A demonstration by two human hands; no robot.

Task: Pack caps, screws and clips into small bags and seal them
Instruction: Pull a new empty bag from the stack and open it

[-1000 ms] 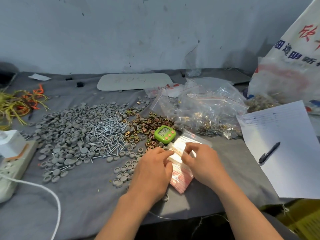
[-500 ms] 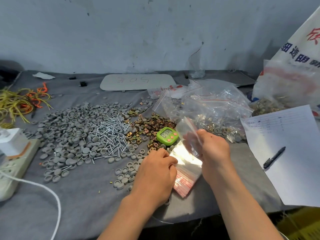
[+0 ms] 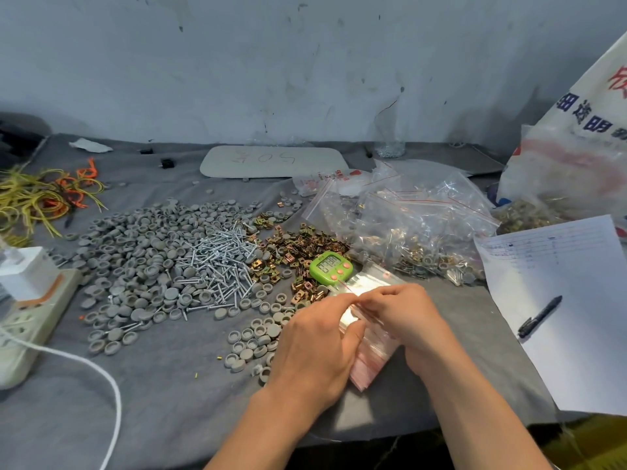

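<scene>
Pinching now with the left hand, fingers curled down onto the top bag, thumb tucked against its edge. Same from the right hand, fingertips nipping that bag near its red seal line, knuckles almost meeting the left's. Under both palms, a stack of small bags, flat on the grey cloth, pink edges fanned toward the near side. Just beside the stack's far end, a green timer. Behind and left of that, brass clips in a heap, then screws in a silver tangle, then grey caps spread wide. Off to the right, filled bags piled up, and a paper sheet with a pen lying on it. Far left, a power strip trailing a white cable.
</scene>
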